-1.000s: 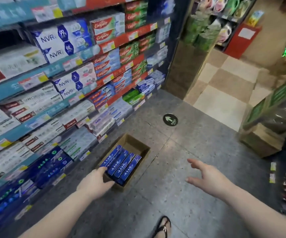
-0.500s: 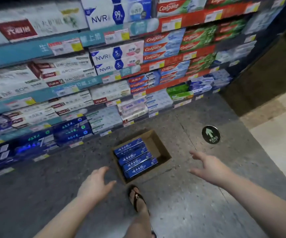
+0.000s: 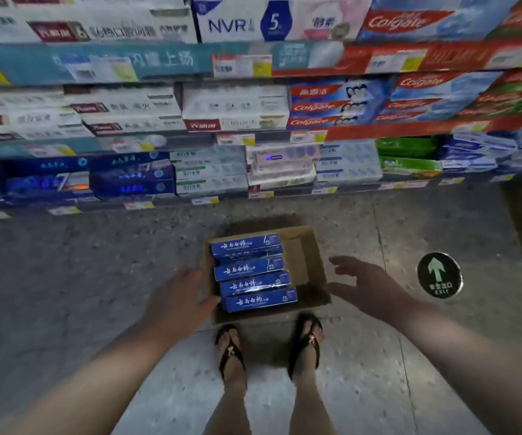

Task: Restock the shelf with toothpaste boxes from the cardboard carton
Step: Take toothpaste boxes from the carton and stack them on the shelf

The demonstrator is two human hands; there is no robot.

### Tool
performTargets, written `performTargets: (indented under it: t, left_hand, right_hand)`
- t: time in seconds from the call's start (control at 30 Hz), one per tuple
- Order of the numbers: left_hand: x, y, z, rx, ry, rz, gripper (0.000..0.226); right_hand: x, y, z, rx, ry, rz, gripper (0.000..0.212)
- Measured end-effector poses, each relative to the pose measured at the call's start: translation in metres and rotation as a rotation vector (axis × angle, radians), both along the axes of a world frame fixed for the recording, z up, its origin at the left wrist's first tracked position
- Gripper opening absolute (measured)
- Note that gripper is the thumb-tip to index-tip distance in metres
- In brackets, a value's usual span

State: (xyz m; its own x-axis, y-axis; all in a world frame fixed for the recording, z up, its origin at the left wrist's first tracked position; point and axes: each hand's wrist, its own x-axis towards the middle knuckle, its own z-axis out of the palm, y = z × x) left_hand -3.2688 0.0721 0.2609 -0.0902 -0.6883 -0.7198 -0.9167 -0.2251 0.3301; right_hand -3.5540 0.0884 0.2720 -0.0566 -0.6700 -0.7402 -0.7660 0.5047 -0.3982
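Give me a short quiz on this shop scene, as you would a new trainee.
1. True or false: the cardboard carton stands on the floor, just ahead of the person's sandalled feet.
2. Which part of the carton do the blue toothpaste boxes fill? A) its left part B) its right part C) all of it
3. What do the left hand and the right hand hold?

Key: 1. True. 2. A; the right part shows bare cardboard. 3. Nothing; both hands are open, one at each side of the carton.
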Motion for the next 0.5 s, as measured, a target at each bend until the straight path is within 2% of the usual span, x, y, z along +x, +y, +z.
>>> performTargets:
  t: [0.27, 0.5]
  left_hand:
    - [-0.027, 0.005, -0.131, 0.019, -0.007, 0.187, 0.053]
    - [-0.032, 0.015, -0.246, 0.001, 0.077, 0.321, 0.047]
  right_hand:
    - [-0.016, -0.044, -0.165, 0.073, -0.070, 0.085, 0.043]
    - [-0.011, -0.059, -0.291, 0.090, -0.094, 0.216, 0.052]
